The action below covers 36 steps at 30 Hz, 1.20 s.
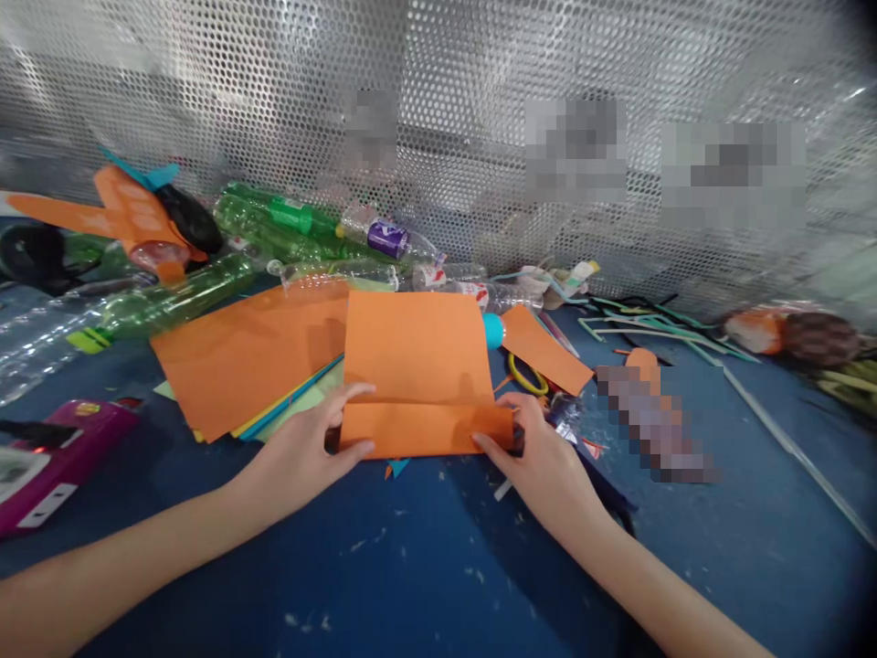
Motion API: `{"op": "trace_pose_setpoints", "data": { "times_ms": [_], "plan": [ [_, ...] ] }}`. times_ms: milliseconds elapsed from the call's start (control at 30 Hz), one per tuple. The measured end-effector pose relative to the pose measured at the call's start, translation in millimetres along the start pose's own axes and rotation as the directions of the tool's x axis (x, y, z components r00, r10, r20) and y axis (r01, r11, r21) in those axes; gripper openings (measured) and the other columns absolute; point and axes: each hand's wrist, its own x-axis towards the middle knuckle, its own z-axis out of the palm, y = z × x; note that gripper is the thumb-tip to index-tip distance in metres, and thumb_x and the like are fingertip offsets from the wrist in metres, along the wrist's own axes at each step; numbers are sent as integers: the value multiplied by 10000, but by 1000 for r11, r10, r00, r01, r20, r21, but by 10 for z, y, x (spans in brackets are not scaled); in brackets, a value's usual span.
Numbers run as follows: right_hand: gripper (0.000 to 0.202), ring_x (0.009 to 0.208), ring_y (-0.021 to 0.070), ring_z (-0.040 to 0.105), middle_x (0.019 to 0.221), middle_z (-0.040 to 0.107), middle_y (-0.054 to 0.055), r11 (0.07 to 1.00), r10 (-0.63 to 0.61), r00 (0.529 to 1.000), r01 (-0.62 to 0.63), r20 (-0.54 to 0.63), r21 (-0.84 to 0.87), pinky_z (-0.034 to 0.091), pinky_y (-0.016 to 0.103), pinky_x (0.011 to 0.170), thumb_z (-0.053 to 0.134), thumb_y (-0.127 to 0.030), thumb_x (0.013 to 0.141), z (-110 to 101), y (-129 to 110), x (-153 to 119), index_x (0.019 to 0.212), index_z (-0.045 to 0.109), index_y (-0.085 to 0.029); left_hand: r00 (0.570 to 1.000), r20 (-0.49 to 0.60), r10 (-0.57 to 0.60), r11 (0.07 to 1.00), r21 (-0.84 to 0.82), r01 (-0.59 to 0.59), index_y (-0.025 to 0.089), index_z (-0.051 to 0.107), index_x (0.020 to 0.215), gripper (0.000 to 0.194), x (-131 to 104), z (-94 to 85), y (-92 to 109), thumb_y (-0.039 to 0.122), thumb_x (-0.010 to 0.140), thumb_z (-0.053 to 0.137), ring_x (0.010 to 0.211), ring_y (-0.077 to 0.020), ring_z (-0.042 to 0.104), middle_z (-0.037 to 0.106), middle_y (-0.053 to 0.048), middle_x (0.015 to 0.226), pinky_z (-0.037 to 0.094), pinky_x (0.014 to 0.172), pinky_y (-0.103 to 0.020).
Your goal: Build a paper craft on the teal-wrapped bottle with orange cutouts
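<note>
An orange sheet of paper (417, 343), looking stiff like card or foam, is between my hands above the blue table. Its near part is folded or rolled up into a low band along the front. My left hand (319, 443) grips the band's left end, thumb in front and fingers behind. At the right end, my right hand (538, 452) pinches the band the same way. Larger orange sheets (253, 352) lie at the left over yellow, blue and pale green ones. Right of the held sheet are a small orange piece (544, 347) and yellow-handled scissors (527, 375).
Green and clear plastic bottles (184, 297) lie along a perforated metal screen (274, 100). An orange model plane (130, 215) stands at the back left. A purple power strip (82, 457) is at the left edge. Thin strips (658, 324) lie at the right on the blue table (411, 567).
</note>
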Motion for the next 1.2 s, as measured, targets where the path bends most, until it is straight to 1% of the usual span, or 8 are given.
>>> {"op": "trace_pose_setpoints", "data": {
  "times_ms": [300, 433, 567, 633, 733, 867, 1067, 1200],
  "plan": [
    [358, 666, 233, 630, 809, 626, 71, 998, -48, 998, 47, -31, -31, 432, 294, 555, 542, -393, 817, 42, 5, 19, 1091, 420, -197, 993, -63, 104, 990, 102, -97, 292, 408, 1263, 435, -35, 78, -19, 333, 840, 503, 721, -179, 560, 544, -11, 838, 457, 715, -332],
    [338, 719, 245, 643, 821, 636, 71, 998, -56, 998, 55, -38, -16, 456, 308, 581, 536, -392, 814, 34, 8, -3, 1073, 431, -200, 995, -38, 87, 996, 34, -86, 297, 396, 1262, 462, -18, 74, -62, 350, 824, 531, 757, -172, 574, 570, -33, 1009, 477, 720, -328],
    [311, 649, 232, 633, 770, 624, 56, 998, -47, 998, 46, -32, -42, 456, 308, 550, 491, -385, 837, -8, -12, -34, 1075, 425, -195, 993, -50, 105, 994, -38, -106, 259, 427, 1225, 482, -11, 51, -84, 419, 792, 565, 888, -201, 583, 552, -64, 1158, 486, 747, -322],
    [277, 673, 226, 633, 772, 626, 60, 998, -68, 997, 68, -34, 0, 465, 307, 569, 432, -365, 868, -28, -18, -44, 1081, 414, -190, 991, -55, 122, 991, -44, -125, 224, 504, 1126, 401, -10, 35, -67, 436, 790, 561, 900, -207, 584, 581, -67, 1103, 483, 747, -318],
    [250, 660, 210, 626, 742, 618, 48, 996, -72, 996, 75, -45, 58, 464, 296, 565, 362, -339, 895, -55, -13, -51, 1087, 405, -184, 984, -19, 178, 984, -16, -178, 188, 599, 852, 247, -6, 5, -28, 423, 800, 546, 839, -203, 582, 628, -52, 885, 471, 723, -308],
    [276, 527, 174, 573, 645, 552, -11, 996, -63, 997, 65, -32, 53, 433, 266, 505, 397, -346, 873, -92, 3, -72, 1098, 401, -185, 965, 33, 260, 965, 19, -260, 184, 559, 616, 320, -3, -42, -8, 407, 837, 502, 854, -202, 552, 603, -34, 726, 439, 730, -291],
    [330, 540, 180, 569, 646, 541, -14, 999, -34, 998, 31, 62, 44, 418, 267, 500, 403, -334, 856, -132, 4, -120, 1148, 382, -183, 992, 85, 98, 984, 143, -109, 172, 535, 594, 366, 14, -66, -40, 466, 810, 520, 712, -176, 542, 556, -40, 781, 411, 625, -282],
    [311, 734, 229, 630, 702, 621, 21, 997, 12, 990, -22, 141, 69, 455, 314, 624, 449, -312, 835, -148, 11, -117, 1124, 414, -201, 996, 65, 62, 984, 160, -72, 172, 599, 696, 355, 30, -29, -70, 501, 801, 518, 701, -179, 541, 552, -46, 799, 410, 623, -293]
  ]
}}
